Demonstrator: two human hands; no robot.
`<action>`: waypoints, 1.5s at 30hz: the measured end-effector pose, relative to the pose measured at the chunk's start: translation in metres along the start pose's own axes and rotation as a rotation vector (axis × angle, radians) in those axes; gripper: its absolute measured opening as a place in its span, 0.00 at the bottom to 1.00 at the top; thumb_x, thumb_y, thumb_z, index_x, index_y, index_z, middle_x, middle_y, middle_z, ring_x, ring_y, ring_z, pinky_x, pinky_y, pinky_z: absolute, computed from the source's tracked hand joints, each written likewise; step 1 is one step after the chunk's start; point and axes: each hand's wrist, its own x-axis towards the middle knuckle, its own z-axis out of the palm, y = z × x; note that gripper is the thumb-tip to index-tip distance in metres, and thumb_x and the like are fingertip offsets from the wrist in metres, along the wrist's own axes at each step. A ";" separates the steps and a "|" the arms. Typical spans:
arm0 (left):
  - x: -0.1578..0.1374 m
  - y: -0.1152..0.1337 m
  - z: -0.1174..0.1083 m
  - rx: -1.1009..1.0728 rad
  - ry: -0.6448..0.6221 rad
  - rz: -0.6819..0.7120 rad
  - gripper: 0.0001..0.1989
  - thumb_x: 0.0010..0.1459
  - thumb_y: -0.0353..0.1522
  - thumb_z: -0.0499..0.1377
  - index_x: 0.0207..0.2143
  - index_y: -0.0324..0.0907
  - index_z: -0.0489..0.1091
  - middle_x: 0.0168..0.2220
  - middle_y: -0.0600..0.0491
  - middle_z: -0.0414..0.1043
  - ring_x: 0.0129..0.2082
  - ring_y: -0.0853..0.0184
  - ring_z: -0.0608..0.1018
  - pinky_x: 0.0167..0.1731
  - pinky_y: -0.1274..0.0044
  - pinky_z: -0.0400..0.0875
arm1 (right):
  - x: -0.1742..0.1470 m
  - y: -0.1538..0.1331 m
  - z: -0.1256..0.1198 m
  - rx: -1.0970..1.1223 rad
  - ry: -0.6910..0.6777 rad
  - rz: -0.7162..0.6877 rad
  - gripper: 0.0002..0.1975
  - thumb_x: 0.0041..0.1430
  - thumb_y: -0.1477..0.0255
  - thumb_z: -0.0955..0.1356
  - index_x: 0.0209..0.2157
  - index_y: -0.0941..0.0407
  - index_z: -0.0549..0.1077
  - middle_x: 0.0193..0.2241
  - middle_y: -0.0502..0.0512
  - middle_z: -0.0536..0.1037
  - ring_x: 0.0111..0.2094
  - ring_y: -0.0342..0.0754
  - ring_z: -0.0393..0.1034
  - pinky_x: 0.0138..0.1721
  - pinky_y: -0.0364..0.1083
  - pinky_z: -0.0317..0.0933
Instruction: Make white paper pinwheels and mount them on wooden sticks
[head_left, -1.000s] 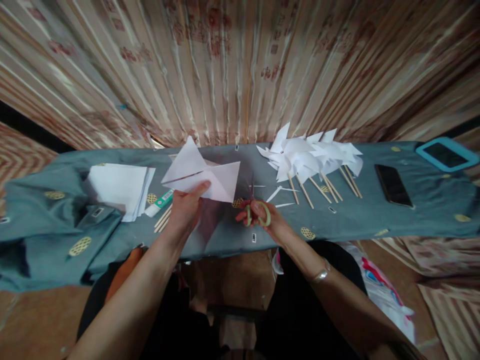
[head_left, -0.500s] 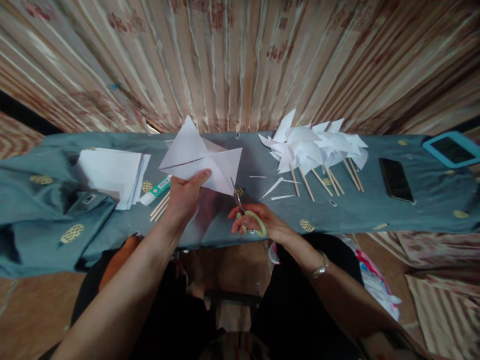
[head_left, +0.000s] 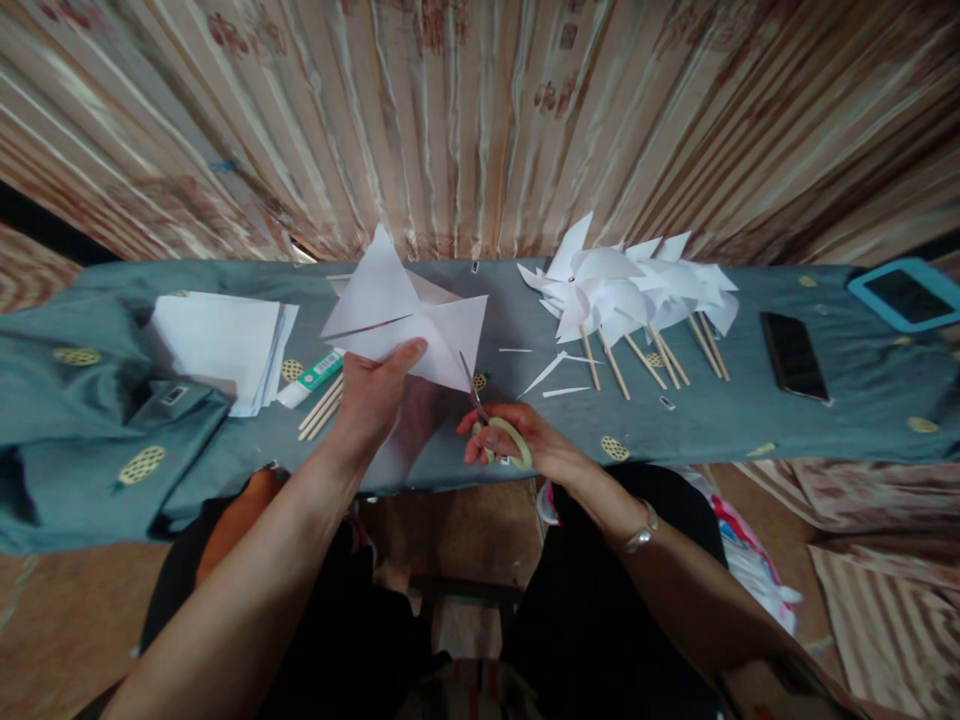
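Head view: left hand (head_left: 379,395) pinches paper (head_left: 409,300); right hand (head_left: 514,438) grips scissors (head_left: 478,402) at its corner, apparently cutting; next needs a steady snip.

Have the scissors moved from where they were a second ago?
Yes: the scissors have shifted left, judged against the paper strips on the cloth; their blades are now at the held paper.

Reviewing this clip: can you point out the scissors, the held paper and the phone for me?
Scissors (head_left: 478,400): head view, on the metal blades just above the handles.
Held paper (head_left: 394,298): head view, on its upper flap, near the middle.
Phone (head_left: 793,356): head view, mid-screen.
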 end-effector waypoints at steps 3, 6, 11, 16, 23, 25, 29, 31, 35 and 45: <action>-0.001 0.000 0.000 -0.013 0.006 0.001 0.20 0.40 0.35 0.72 0.39 0.45 0.76 0.36 0.54 0.81 0.45 0.57 0.80 0.48 0.68 0.75 | 0.001 0.001 0.000 -0.009 0.005 -0.007 0.26 0.45 0.48 0.74 0.32 0.57 0.75 0.25 0.52 0.78 0.24 0.41 0.68 0.28 0.43 0.61; -0.001 0.000 0.000 0.015 0.013 -0.003 0.21 0.41 0.37 0.71 0.40 0.45 0.76 0.37 0.53 0.81 0.45 0.56 0.80 0.49 0.66 0.75 | 0.002 0.002 0.001 -0.007 0.006 -0.014 0.26 0.45 0.48 0.74 0.32 0.57 0.75 0.24 0.51 0.78 0.24 0.41 0.68 0.27 0.42 0.61; 0.000 0.000 -0.002 -0.004 0.005 0.002 0.19 0.43 0.36 0.71 0.39 0.44 0.76 0.35 0.52 0.81 0.43 0.55 0.81 0.46 0.65 0.76 | 0.004 0.004 0.002 0.011 0.020 -0.021 0.26 0.43 0.48 0.75 0.31 0.57 0.75 0.22 0.49 0.77 0.22 0.40 0.67 0.24 0.41 0.61; 0.000 0.000 -0.004 -0.032 0.012 -0.012 0.14 0.42 0.32 0.71 0.34 0.44 0.76 0.31 0.53 0.81 0.43 0.57 0.81 0.45 0.68 0.77 | 0.004 0.004 0.004 0.057 0.056 0.008 0.25 0.40 0.50 0.77 0.30 0.57 0.75 0.19 0.47 0.75 0.20 0.38 0.66 0.22 0.40 0.60; 0.001 0.003 -0.003 -0.021 0.022 -0.011 0.13 0.41 0.33 0.70 0.32 0.44 0.75 0.32 0.54 0.80 0.42 0.57 0.81 0.45 0.68 0.76 | 0.006 0.004 0.005 0.085 0.064 0.041 0.20 0.40 0.57 0.78 0.29 0.57 0.75 0.17 0.45 0.74 0.18 0.37 0.66 0.21 0.39 0.59; 0.002 0.003 -0.003 -0.028 0.031 -0.003 0.12 0.40 0.33 0.71 0.30 0.44 0.75 0.31 0.54 0.80 0.40 0.58 0.81 0.44 0.69 0.76 | 0.006 0.004 0.006 0.099 0.080 0.054 0.20 0.39 0.59 0.79 0.29 0.58 0.75 0.17 0.44 0.74 0.18 0.37 0.66 0.21 0.39 0.58; 0.002 0.000 -0.002 -0.066 0.033 0.006 0.13 0.38 0.33 0.71 0.28 0.44 0.74 0.29 0.54 0.79 0.36 0.60 0.81 0.42 0.69 0.76 | 0.006 0.004 0.007 0.124 0.105 0.068 0.21 0.35 0.61 0.80 0.29 0.58 0.75 0.17 0.44 0.74 0.19 0.38 0.68 0.23 0.39 0.61; 0.001 -0.002 -0.002 -0.080 0.013 0.003 0.14 0.39 0.33 0.72 0.31 0.43 0.75 0.29 0.54 0.79 0.36 0.60 0.81 0.42 0.69 0.76 | 0.006 0.005 0.007 0.116 0.114 0.069 0.22 0.35 0.61 0.80 0.29 0.57 0.75 0.18 0.44 0.74 0.20 0.39 0.69 0.23 0.39 0.62; -0.003 -0.007 -0.001 -0.096 -0.026 0.000 0.17 0.41 0.32 0.71 0.36 0.44 0.75 0.33 0.54 0.79 0.36 0.62 0.80 0.44 0.69 0.74 | 0.006 0.006 0.005 0.067 0.124 0.053 0.22 0.37 0.58 0.79 0.31 0.57 0.75 0.20 0.45 0.75 0.21 0.40 0.71 0.23 0.40 0.63; -0.006 -0.002 0.000 -0.089 -0.005 -0.044 0.20 0.40 0.34 0.72 0.38 0.43 0.74 0.33 0.53 0.79 0.38 0.59 0.80 0.45 0.67 0.73 | 0.007 0.005 0.006 0.068 0.168 0.074 0.22 0.35 0.59 0.80 0.30 0.59 0.77 0.16 0.46 0.74 0.18 0.39 0.66 0.21 0.40 0.58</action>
